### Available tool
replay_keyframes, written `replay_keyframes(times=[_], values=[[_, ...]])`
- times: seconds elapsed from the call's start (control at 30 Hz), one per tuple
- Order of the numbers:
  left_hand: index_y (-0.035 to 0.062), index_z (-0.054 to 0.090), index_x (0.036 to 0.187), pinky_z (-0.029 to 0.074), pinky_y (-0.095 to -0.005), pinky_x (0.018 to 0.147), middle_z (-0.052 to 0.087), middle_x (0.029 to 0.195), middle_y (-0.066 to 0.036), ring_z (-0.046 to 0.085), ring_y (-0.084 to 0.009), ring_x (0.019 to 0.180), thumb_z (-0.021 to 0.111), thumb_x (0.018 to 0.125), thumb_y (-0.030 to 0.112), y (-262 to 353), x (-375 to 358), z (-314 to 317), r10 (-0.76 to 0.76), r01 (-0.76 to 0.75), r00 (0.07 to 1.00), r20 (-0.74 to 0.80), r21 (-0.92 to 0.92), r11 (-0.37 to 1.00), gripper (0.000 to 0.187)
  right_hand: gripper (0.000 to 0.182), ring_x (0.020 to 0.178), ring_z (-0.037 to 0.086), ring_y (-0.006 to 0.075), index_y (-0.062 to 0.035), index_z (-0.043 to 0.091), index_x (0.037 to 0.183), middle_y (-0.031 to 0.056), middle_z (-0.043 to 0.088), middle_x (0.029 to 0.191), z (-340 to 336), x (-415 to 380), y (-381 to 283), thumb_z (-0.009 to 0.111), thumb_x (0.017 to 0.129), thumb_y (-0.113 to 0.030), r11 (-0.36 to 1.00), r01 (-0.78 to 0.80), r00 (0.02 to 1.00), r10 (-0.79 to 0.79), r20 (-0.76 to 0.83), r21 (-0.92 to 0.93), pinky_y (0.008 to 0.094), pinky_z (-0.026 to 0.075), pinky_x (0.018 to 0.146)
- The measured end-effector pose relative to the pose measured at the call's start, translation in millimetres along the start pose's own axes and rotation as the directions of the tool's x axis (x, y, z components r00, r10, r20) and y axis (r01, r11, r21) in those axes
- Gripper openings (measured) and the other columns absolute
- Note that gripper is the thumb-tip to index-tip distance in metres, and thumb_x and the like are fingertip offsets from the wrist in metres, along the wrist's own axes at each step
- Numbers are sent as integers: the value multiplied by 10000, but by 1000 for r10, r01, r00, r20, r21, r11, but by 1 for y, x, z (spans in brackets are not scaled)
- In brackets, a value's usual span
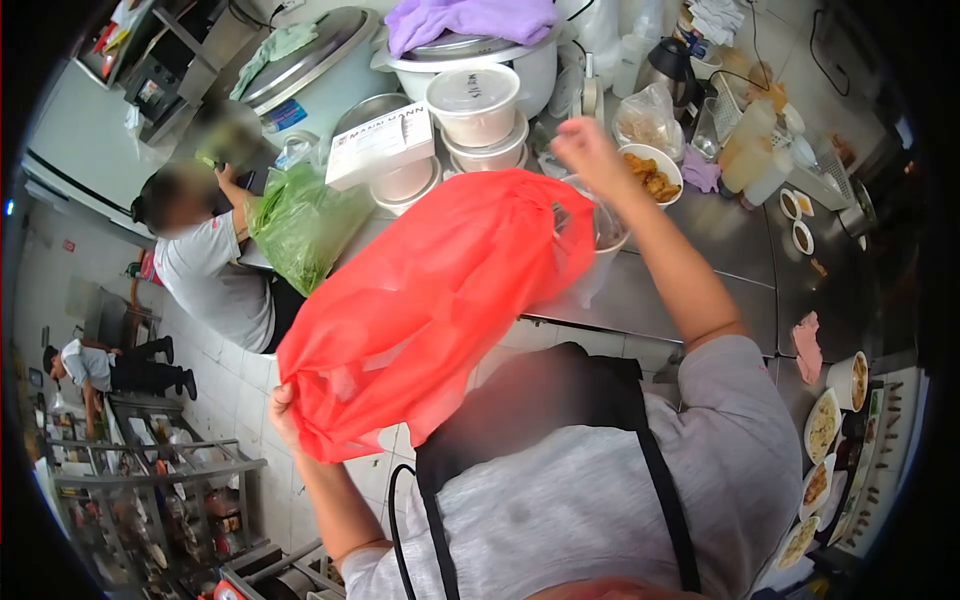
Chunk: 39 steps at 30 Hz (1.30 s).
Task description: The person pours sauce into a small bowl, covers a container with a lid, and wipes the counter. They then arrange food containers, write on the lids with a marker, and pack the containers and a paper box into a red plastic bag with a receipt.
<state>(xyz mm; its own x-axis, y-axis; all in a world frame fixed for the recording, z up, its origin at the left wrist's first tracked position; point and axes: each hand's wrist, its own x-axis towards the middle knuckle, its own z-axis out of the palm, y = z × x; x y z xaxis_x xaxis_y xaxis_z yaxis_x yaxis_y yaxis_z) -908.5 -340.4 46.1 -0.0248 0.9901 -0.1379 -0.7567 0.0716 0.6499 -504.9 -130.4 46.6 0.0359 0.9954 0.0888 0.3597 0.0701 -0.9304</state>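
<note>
Above the steel counter [700, 240], both hands' fingers pinch shut on a crinkled, glossy red plastic bag [420, 300]: left hand [285, 410], right hand [590, 155].

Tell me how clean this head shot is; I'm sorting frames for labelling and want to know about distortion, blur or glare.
Head view: strong fisheye, with a black rim and the steel counter bent into a curve. Lighting is even, with soft glare on the counter and pot lid. The raised hand is slightly motion-blurred; the red bag is sharp enough. Faces are blurred out.
</note>
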Motion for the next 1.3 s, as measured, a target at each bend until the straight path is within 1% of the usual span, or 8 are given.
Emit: replay_keyframes(times=[0.1,0.23,0.57,0.7,0.87,1.17,1.27,1.3], values=[[-33,416,1121,373,-416,887,477,1122,-159,472,-290,1018,504,725,190,11,8,14,-18,17,1000,12,14,1000,463,352,932,488,224,-33,502,973,116,543,940,-47,7,66,582,739,-283,797,79,926,-280,-252,-598,348,393,782],[-22,411,1126,395,-408,863,480,1119,-156,484,-281,1005,468,794,193,5,22,53,-48,48,999,2,32,998,399,211,902,479,263,-51,516,836,82,540,879,-18,-23,111,571,713,-212,534,331,876,-481,42,-778,405,384,730],[-7,399,1135,427,-345,833,500,1095,-122,515,-225,968,454,834,204,8,78,79,-242,229,968,68,157,961,371,122,709,497,328,-25,501,755,147,510,732,-52,-32,27,577,713,-111,634,545,681,-717,-152,-548,355,403,623],[-7,429,1082,479,-307,741,550,983,-118,562,-204,859,435,848,171,3,106,79,-297,308,951,-80,210,928,294,163,724,514,286,-17,509,799,139,524,768,-89,-33,-66,560,752,-164,662,494,701,-686,-192,-563,330,408,651],[-1,429,1074,476,-329,758,531,1015,-131,550,-212,891,418,858,177,-14,108,107,-379,371,925,21,161,915,280,151,624,470,153,-29,498,794,59,499,676,-77,-27,-140,545,785,-172,561,591,604,-784,-143,-579,259,394,601],[8,456,1017,470,-392,736,562,926,-140,563,-261,831,363,868,235,-57,220,55,-245,301,912,328,-130,945,287,152,745,472,297,-46,490,755,113,486,742,98,-37,-29,563,626,-79,392,848,452,-887,100,-356,368,391,654],[19,481,956,497,-371,638,579,797,-117,576,-248,708,374,861,223,-69,216,92,-245,266,959,-139,154,952,250,99,781,475,321,-41,491,746,116,501,756,149,-47,22,518,688,-118,317,859,435,-867,244,-402,373,389,670],[19,487,949,496,-353,608,577,777,-108,571,-230,679,386,854,210,-80,222,90,-297,319,947,-127,226,920,236,102,797,486,322,-39,495,759,120,516,783,152,-63,12,505,710,-129,604,782,621,-737,268,-153,376,396,679]])
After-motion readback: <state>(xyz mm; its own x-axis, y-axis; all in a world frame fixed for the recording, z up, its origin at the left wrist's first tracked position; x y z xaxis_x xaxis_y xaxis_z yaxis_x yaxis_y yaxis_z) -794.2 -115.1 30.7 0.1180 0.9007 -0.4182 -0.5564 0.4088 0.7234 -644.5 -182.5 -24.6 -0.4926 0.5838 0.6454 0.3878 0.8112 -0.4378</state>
